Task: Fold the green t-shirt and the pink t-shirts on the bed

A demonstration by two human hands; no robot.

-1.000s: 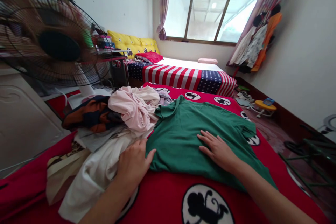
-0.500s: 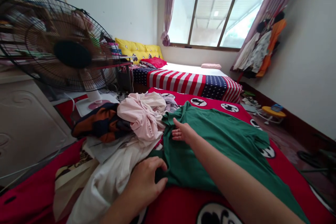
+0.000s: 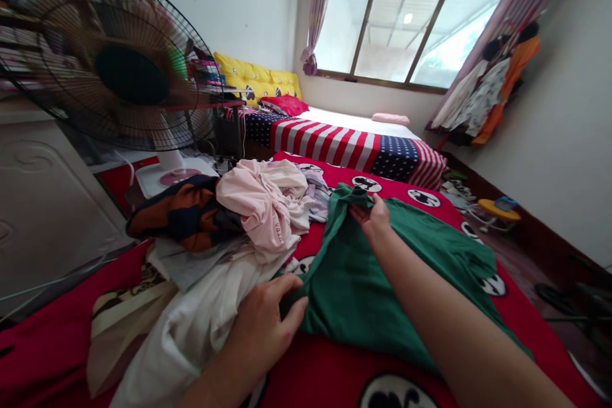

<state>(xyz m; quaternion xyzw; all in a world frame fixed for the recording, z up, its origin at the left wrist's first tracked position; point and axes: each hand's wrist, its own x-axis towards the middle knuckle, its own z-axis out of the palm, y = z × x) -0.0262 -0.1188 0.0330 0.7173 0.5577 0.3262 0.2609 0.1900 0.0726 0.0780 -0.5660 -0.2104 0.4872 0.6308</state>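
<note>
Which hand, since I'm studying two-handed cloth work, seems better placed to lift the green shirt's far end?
Probably the right hand: it is at that end of the green shirt, touching it. The left hand is at the nearer left edge.

The shirt [image 3: 351, 296] is plain green, the bedspread [image 3: 315, 370] red with white discs bearing black figures. The heaped clothes [image 3: 255, 201] run pale pink, white, grey, and orange with navy. Red-and-white stripes and starred navy pattern the bed cover [image 3: 329, 143]; the long cushion [image 3: 261, 78] is yellow.
</note>
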